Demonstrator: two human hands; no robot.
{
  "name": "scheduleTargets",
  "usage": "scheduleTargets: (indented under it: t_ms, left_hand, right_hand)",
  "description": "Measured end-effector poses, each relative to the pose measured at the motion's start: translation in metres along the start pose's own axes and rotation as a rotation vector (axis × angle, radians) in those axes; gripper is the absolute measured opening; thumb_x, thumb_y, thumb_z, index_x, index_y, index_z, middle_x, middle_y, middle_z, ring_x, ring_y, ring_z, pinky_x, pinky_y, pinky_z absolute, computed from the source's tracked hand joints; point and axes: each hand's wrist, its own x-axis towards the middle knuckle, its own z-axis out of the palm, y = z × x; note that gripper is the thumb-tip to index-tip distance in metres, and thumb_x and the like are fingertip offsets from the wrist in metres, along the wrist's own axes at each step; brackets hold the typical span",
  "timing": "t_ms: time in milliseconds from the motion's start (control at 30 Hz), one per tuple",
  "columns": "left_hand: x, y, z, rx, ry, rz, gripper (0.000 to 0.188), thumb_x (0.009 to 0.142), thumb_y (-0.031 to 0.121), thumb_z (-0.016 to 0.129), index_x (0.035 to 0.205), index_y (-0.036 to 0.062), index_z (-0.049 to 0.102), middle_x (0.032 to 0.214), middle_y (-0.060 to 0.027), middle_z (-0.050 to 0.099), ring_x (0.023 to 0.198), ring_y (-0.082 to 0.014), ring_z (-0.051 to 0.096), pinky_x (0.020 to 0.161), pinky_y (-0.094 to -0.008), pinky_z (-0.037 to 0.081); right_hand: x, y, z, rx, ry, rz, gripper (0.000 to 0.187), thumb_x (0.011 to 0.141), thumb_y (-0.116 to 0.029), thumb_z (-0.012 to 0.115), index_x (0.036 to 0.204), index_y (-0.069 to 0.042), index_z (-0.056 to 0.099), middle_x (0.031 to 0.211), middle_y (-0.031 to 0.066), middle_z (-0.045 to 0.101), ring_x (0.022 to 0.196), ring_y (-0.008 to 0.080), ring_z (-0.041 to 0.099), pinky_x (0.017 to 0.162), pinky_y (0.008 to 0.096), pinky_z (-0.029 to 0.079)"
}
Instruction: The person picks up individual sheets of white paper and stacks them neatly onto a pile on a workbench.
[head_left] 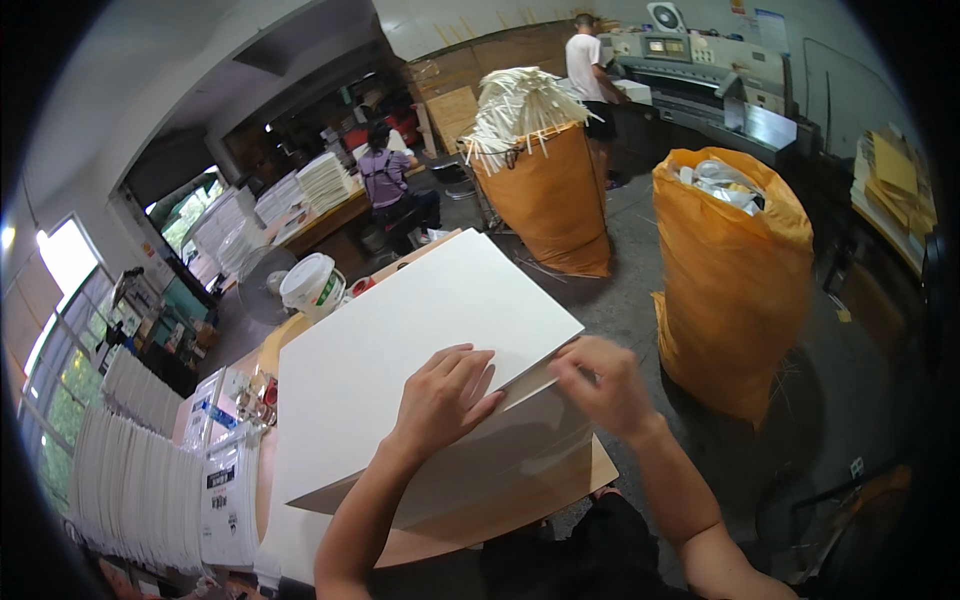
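A large, smooth white stack of sheets or boards (400,340) stands in front of me, its flat top tilted across the view. My left hand (440,400) rests on the near edge of that top, fingers bent but apart, with nothing visible in them. Beside the right end of the same edge is my right hand (608,385), its fingers curled in and slightly blurred. A narrow pale strip (530,385) shows along the edge between both hands and runs up to the right fingertips. Whatever those fingertips pinch is hidden.
The stack stands on a wooden table (470,535). Left are a white bucket (312,285), tape rolls (262,395) and tall piles of printed sheets (135,480). Orange sacks of paper scraps (735,290) stand on the floor. Two people (590,75) work farther back, one at a machine (700,75).
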Motion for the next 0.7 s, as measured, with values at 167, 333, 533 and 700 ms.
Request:
scheduleTargets:
  t_ms: [167, 333, 533, 700]
  left_hand:
    - [0.003, 0.011, -0.004, -0.015, -0.078, -0.128, 0.064, 0.09, 0.022, 0.08, 0.149, 0.0083, 0.058, 0.128, -0.0166, 0.074, 0.101, -0.0336, 0.076, 0.089, -0.0457, 0.06]
    - [0.017, 0.004, -0.017, 0.067, -0.079, 0.013, 0.059, 0.095, 0.008, 0.07, 0.151, 0.0238, 0.059, 0.136, -0.0175, 0.071, 0.095, -0.033, 0.078, 0.081, -0.0421, 0.063]
    - [0.027, -0.003, -0.031, -0.122, -0.15, -0.005, 0.036, 0.097, 0.004, 0.066, 0.124, 0.0243, 0.078, 0.143, -0.0188, 0.067, 0.092, -0.0337, 0.079, 0.079, -0.0403, 0.063]
    - [0.027, -0.006, -0.033, -0.129, -0.219, 0.003, 0.03, 0.098, 0.021, 0.071, 0.127, 0.0251, 0.077, 0.143, -0.0177, 0.067, 0.095, -0.0331, 0.079, 0.082, -0.0409, 0.062]
  right_hand:
    - [0.023, -0.003, -0.031, -0.488, -0.177, 0.299, 0.04, 0.102, -0.037, 0.068, 0.086, -0.001, 0.071, 0.085, 0.02, 0.073, 0.079, 0.0385, 0.07, 0.073, 0.0471, 0.054]
    - [0.059, -0.027, -0.027, -0.088, -0.093, 0.3, 0.047, 0.1, -0.041, 0.07, 0.077, -0.001, 0.062, 0.072, 0.0203, 0.069, 0.067, 0.0313, 0.072, 0.063, 0.0476, 0.054]
    - [0.054, -0.017, 0.007, 0.797, 0.127, 0.502, 0.039, 0.103, -0.028, 0.068, 0.074, -0.008, 0.049, 0.064, 0.0003, 0.052, 0.059, 0.0095, 0.052, 0.05, 0.0302, 0.04]
    - [0.057, -0.008, 0.01, 0.556, 0.128, 0.398, 0.033, 0.104, -0.024, 0.064, 0.076, -0.01, 0.054, 0.066, -0.0015, 0.057, 0.054, 0.007, 0.054, 0.048, 0.0244, 0.04]
